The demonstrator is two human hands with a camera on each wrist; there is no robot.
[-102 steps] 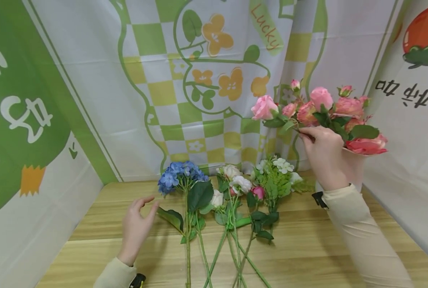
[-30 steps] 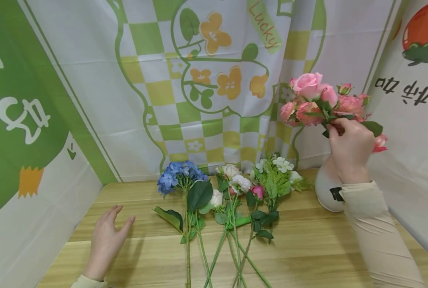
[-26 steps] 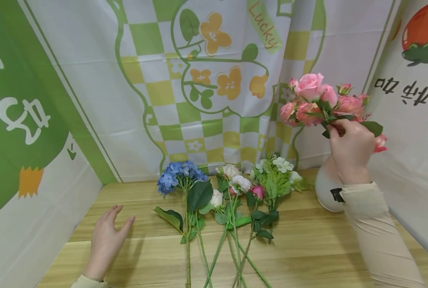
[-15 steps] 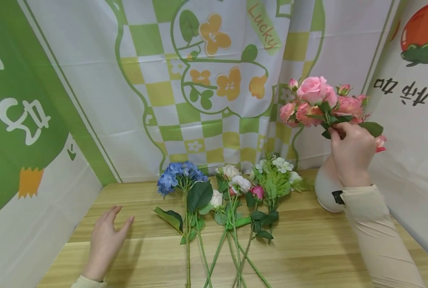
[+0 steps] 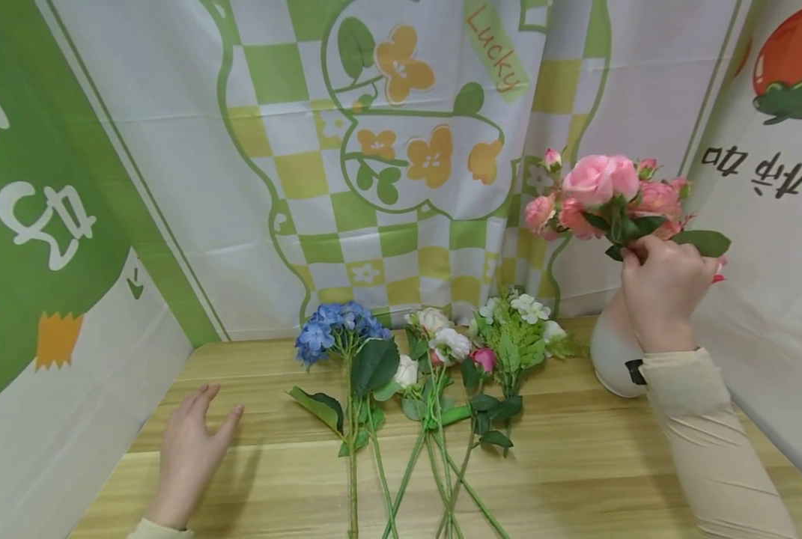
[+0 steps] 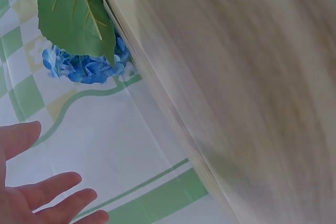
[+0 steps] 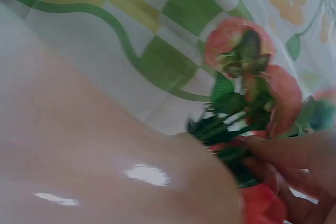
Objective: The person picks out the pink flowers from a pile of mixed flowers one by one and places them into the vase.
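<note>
Vase [image 5: 612, 352] partly out of sight behind right hand [image 5: 666, 292]

Light pink rose [image 5: 586, 180] now farther right

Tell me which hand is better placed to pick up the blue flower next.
The left hand, most likely: it is open, holds nothing and is nearer the blue flower. The right hand is occupied, holding a pink rose at the vase.

The head view faces forward and down; both wrist views (much nearer) share its checkered backdrop [image 5: 407, 153].
</note>
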